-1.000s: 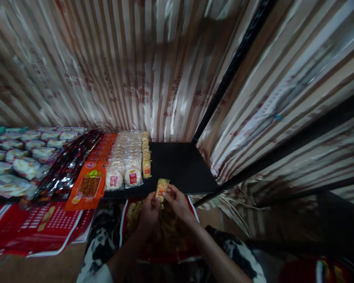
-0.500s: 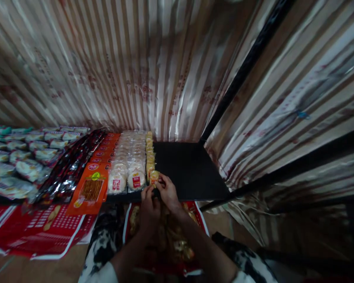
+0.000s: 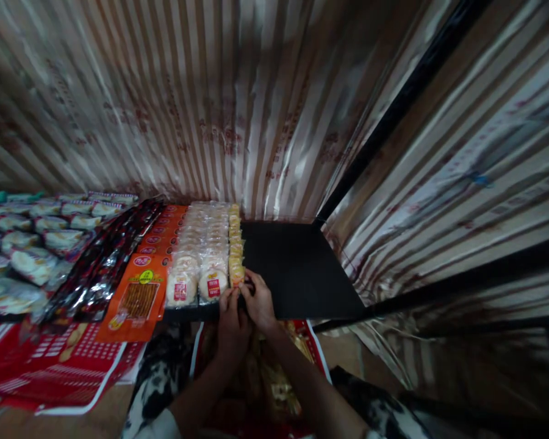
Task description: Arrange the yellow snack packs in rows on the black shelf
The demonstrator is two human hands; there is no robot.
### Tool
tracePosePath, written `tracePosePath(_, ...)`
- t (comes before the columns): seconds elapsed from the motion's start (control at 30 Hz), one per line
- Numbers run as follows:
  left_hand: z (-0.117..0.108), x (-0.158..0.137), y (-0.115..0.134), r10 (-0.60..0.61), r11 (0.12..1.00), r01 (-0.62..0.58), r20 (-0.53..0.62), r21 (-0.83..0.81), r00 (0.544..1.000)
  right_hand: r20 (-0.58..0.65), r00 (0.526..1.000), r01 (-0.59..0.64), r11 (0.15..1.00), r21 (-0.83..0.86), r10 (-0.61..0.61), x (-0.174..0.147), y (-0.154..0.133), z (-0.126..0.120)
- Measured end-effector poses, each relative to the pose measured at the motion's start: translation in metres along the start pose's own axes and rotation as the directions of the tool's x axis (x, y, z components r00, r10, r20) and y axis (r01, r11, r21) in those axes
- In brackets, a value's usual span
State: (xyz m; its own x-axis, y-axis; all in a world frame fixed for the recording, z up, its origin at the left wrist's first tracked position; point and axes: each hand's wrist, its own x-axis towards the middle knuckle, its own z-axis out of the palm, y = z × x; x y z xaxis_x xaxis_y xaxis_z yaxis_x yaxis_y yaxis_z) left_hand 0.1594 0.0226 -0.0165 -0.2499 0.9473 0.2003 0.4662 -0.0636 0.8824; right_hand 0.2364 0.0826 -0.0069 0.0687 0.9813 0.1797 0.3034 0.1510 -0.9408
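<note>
Evidently, in the head view, the left hand [image 3: 232, 326] and right hand [image 3: 260, 306] pinch the yellow packet [image 3: 236, 276], nearly closed on its near edge, at the front of the yellow row [image 3: 235, 235], beside the white packets [image 3: 213, 284]. Best align it squarely, pressing lightly, then release both sides evenly.

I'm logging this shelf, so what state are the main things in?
Nearest yellow packet: touching both hands.
Left hand: fingers at packet's lower edge, grip unclear.
Right hand: fingers at packet's right, grip unclear.
White round packs: wrapped, in two rows.
Orange packs: overlapping, nearest overhanging shelf.
Dark packs: lying aslant.
Basket under hands: holding golden packets.
</note>
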Motion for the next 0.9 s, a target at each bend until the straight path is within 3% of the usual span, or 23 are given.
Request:
tracePosePath(0.33,0.005,-0.002,-0.001,0.036,0.999,-0.036,-0.035,0.016,0.999,0.002,0.998,-0.061,0.997,0.048,0.061,-0.004,0.001,0.003)
tracePosePath(0.47,0.004,-0.002,-0.002,0.015,0.999,-0.014,-0.016,0.034,1.0,0.028,1.0,0.001,0.999,0.048,-0.002,-0.005,0.003,0.002)
tracePosePath(0.9,-0.019,-0.014,0.016,-0.001,0.999,-0.002,0.058,0.049,0.998,-0.007,1.0,0.016,1.0,0.01,-0.016,-0.022,-0.009,-0.013)
